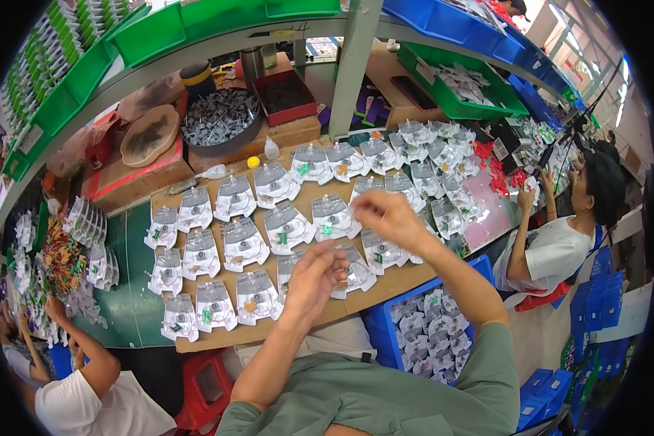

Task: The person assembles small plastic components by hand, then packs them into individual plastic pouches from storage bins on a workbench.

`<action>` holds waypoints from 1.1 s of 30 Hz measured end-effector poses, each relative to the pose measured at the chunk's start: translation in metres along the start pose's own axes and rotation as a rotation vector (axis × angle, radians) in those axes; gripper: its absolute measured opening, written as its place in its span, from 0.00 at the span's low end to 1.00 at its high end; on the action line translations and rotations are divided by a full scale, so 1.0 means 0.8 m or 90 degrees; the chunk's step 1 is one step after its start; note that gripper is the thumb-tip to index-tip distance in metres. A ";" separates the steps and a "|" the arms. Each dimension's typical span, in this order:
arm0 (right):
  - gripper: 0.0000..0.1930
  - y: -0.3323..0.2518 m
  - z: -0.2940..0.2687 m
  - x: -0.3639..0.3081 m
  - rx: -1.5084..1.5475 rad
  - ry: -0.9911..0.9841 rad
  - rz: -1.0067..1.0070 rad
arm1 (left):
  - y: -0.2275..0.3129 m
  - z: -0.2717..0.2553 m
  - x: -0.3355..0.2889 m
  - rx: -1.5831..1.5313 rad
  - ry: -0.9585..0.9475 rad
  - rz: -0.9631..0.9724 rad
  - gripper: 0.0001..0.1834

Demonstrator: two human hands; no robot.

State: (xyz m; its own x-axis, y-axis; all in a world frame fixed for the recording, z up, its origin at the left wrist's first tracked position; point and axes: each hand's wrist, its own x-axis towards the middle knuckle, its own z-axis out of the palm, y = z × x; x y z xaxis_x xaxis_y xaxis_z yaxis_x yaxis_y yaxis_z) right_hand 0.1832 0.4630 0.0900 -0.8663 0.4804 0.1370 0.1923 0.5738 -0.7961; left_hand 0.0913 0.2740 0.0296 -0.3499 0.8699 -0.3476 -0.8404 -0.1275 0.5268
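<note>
Your right hand (398,220) is over the middle of the rows, its fingers bent toward the thumb and the fingertips slightly blurred; its grip looks narrow, but you cannot tell from here whether a small part is pinched in it. Your left hand (314,280) is nearer your body with the fingers loosely curled, and whether anything lies inside that grip is hard to make out too.

The clear-and-grey plastic housings lie in rows on a cardboard sheet (232,336) over the green worktop (134,243). Just beside your right fingertips is a housing with a green piece (334,213). Your left hand partly covers another housing (286,267), and your right hand and forearm hide parts of those beneath. Wires show inside the housings, though their ends are too fine to follow.

By your right side, a blue crate (379,330) full of similar housings is partly covered by your arm. The co-worker on your left (98,389) is cut off by the dark rim of the view; the co-worker on your right (552,243) has hands among small parts too crowded to separate.
</note>
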 end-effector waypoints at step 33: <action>0.14 -0.026 0.060 -0.016 0.066 -0.173 0.002 | 0.011 -0.016 -0.023 0.045 -0.096 0.035 0.26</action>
State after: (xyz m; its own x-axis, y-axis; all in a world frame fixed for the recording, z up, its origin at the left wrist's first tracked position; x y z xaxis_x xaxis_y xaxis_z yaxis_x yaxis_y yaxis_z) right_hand 0.1681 0.4129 0.0765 -0.9603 0.2786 -0.0172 0.1588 0.4947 -0.8544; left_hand 0.0854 0.2509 0.0310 -0.3236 0.9250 -0.1991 -0.7886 -0.1474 0.5970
